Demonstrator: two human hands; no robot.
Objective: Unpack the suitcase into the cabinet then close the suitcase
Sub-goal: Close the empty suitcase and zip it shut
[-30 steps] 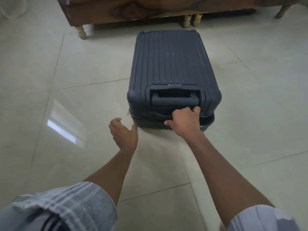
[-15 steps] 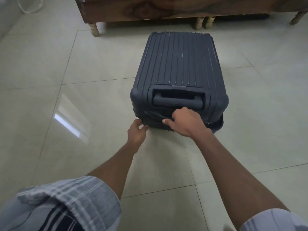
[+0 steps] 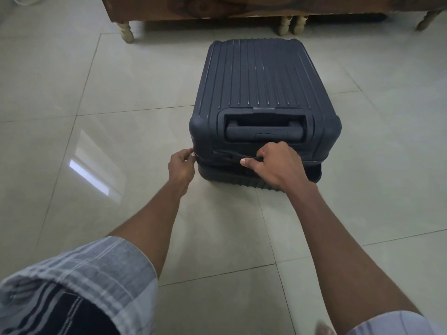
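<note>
At the lower left of the frame we see a striped sleeve (image 3: 79, 281), and from it our left hand (image 3: 182, 165) reaches up to the left corner of the dark suitcase (image 3: 261, 93), which lies flat on the tiled floor (image 3: 96, 81) in the centre of the picture, its far end near the wooden furniture (image 3: 217, 8) along the top edge. A second ago this hand was open and away from the case; now its fingers are together at the seam, and they seem to pinch something small and pale there, perhaps a zipper pull, but we cannot tell for sure. Moving to the right, our right hand (image 3: 273, 163) is curled around the carry strap (image 3: 232, 155) on the near side, just below the recessed handle (image 3: 263, 131), as it was before. The two shells are still together, so we judge that the opening is only starting and the unpacking has not yet begun.
</note>
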